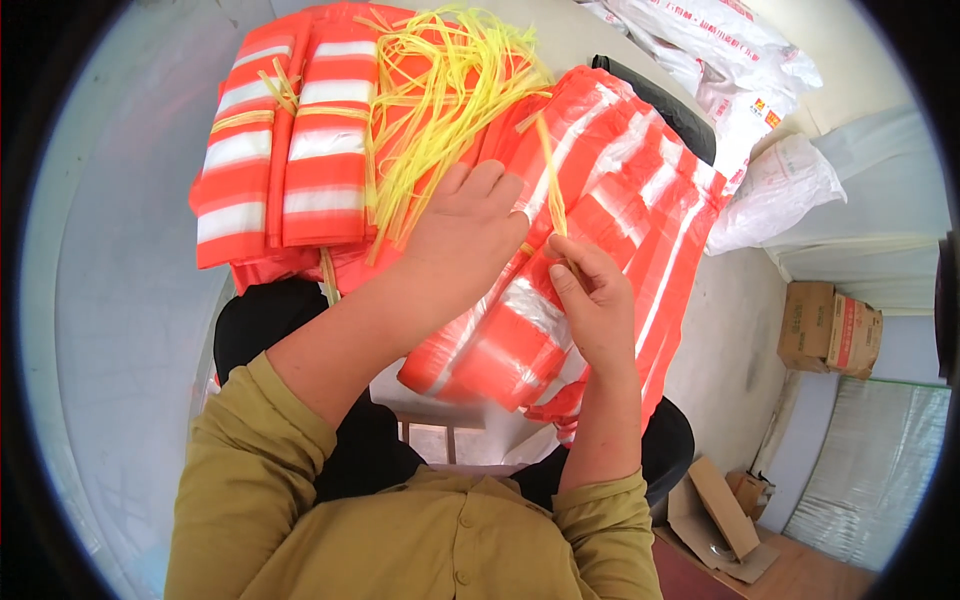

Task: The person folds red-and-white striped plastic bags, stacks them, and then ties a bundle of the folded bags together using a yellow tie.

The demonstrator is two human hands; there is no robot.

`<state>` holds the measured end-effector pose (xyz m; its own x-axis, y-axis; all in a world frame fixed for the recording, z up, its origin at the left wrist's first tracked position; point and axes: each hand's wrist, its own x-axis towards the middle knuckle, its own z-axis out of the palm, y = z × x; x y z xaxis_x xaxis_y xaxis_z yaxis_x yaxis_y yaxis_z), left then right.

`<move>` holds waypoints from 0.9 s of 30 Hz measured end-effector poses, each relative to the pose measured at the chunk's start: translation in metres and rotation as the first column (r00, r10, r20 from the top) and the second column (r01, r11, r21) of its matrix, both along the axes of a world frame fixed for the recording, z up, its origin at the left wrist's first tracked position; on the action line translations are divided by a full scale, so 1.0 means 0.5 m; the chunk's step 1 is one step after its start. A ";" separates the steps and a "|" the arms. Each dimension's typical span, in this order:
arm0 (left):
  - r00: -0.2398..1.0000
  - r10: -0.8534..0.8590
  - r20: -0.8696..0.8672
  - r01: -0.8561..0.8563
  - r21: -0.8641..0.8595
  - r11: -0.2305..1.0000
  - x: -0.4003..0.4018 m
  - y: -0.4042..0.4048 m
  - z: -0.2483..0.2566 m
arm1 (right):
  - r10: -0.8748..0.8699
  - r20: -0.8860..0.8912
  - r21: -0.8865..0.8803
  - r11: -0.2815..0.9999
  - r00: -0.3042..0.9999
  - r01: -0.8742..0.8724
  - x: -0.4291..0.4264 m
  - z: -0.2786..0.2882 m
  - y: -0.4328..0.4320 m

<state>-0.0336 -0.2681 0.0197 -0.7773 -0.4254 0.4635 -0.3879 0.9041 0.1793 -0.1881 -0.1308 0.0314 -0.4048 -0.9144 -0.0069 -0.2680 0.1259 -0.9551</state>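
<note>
My right hand (592,289) pinches a yellow plastic strip (553,176) between thumb and fingers, above a folded bundle of red-and-white striped plastic bags (536,307). My left hand (480,210) is over the near edge of a loose pile of yellow strips (442,97), its fingers bent; what lies under them is hidden. Farther left, two rolled bundles of striped plastic (326,172) lie side by side, with yellow strips around them. More striped plastic bags (660,225) spread out beneath and to the right of my right hand.
A black plastic roll (660,105) lies behind the striped bags. White printed sacks (727,60) are at the upper right, with a crumpled translucent bag (780,191) below them. Cardboard boxes (810,326) stand at the right, and opened cardboard (705,517) lies lower right.
</note>
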 end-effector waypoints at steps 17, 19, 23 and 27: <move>0.889 -0.048 -0.455 0.398 0.716 0.574 -0.019 0.028 0.003 | -0.056 -0.060 0.044 0.997 0.997 0.058 0.018 0.001 -0.006; 0.927 -0.121 -0.354 0.348 0.697 0.627 -0.025 0.028 -0.001 | -0.051 -0.018 0.043 0.998 0.999 0.051 0.018 0.009 0.000; 0.960 -0.064 -0.272 0.244 0.701 0.670 -0.017 0.028 0.024 | -0.075 0.006 -0.022 0.997 0.997 0.075 0.012 0.004 0.013; 0.985 0.033 -0.172 0.130 0.842 0.523 -0.017 0.027 0.037 | -0.202 0.075 -0.059 0.977 0.976 0.207 0.039 0.011 0.020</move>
<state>-0.0420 -0.2545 0.0384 -0.7657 -0.6431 0.0123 -0.2435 0.3076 0.9198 -0.1686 -0.1210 0.0368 -0.5841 -0.8115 0.0166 -0.1771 0.1074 -0.9783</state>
